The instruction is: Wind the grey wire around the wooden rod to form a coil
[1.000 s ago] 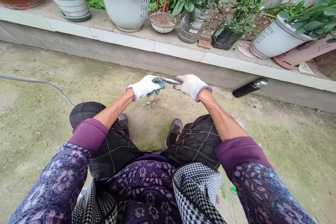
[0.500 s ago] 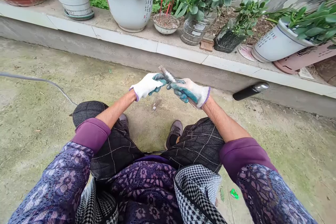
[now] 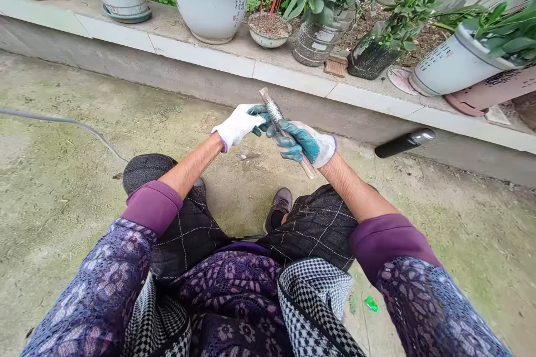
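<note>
I sit with both gloved hands held out over my knees. My right hand [image 3: 305, 144], in a white glove with a teal palm, is wrapped round a short wooden stick wound with grey wire [image 3: 274, 110]; the stick runs from upper left to lower right through the fist. My left hand [image 3: 240, 122], also gloved, pinches the wound upper part of the stick with its fingertips. The stick's bare top end pokes out above both hands.
A concrete ledge [image 3: 288, 79] runs across ahead with several plant pots, among them a large white pot [image 3: 208, 0] and a white pot [image 3: 454, 64] lying tilted. A black cylinder with a metal end [image 3: 404, 143] leans at the ledge. A grey hose [image 3: 62, 122] crosses the ground left.
The stick has swung from lying level between the hands to pointing up and away. My right hand has rolled palm up; the left stays on the wound part.
</note>
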A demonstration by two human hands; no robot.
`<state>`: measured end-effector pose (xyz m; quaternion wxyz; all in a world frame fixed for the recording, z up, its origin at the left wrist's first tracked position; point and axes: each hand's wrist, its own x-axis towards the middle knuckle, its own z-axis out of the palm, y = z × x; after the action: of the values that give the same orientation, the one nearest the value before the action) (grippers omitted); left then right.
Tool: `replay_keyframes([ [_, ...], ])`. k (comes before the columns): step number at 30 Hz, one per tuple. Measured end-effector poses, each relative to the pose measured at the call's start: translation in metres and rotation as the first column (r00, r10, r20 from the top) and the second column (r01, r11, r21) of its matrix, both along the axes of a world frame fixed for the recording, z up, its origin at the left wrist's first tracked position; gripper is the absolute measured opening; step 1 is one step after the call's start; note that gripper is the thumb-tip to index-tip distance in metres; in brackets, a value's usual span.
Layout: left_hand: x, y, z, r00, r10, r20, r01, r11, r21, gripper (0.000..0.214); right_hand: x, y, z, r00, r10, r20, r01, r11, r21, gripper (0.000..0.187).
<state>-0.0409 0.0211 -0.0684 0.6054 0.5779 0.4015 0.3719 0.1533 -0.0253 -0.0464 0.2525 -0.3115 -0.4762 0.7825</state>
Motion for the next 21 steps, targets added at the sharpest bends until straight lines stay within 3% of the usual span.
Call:
replay_keyframes([
  [5,0.012,-0.001,0.006,1.000,0.000,0.029,0.000,1.000,0.001,0.015,0.008,0.002,0.002,0.999,0.028,-0.025,-0.028,0.999,-0.015,0.034],
  [10,0.003,-0.010,0.025,0.990,-0.140,-0.021,0.139,0.989,-0.054,0.034,0.013,0.000,0.008,0.993,0.117,-0.027,-0.117,0.993,-0.023,0.036],
  [13,-0.007,-0.017,0.033,0.978,-0.201,-0.046,0.199,0.978,-0.058,0.040,0.011,-0.004,0.010,0.988,0.152,0.034,-0.150,0.988,-0.047,0.037],
  [17,-0.011,-0.023,0.032,0.979,-0.187,-0.078,0.184,0.982,-0.038,0.029,0.004,-0.004,0.005,0.967,0.166,0.193,-0.159,0.986,-0.053,0.038],
  [19,-0.009,-0.023,0.029,0.980,-0.173,-0.098,0.170,0.985,-0.034,0.021,-0.001,-0.002,0.001,0.948,0.132,0.289,-0.139,0.990,0.007,0.038],
  [21,-0.008,-0.021,0.025,0.982,-0.134,-0.133,0.130,0.991,-0.036,0.009,-0.005,0.001,-0.004,0.914,-0.029,0.404,-0.040,0.986,0.162,0.038],
])
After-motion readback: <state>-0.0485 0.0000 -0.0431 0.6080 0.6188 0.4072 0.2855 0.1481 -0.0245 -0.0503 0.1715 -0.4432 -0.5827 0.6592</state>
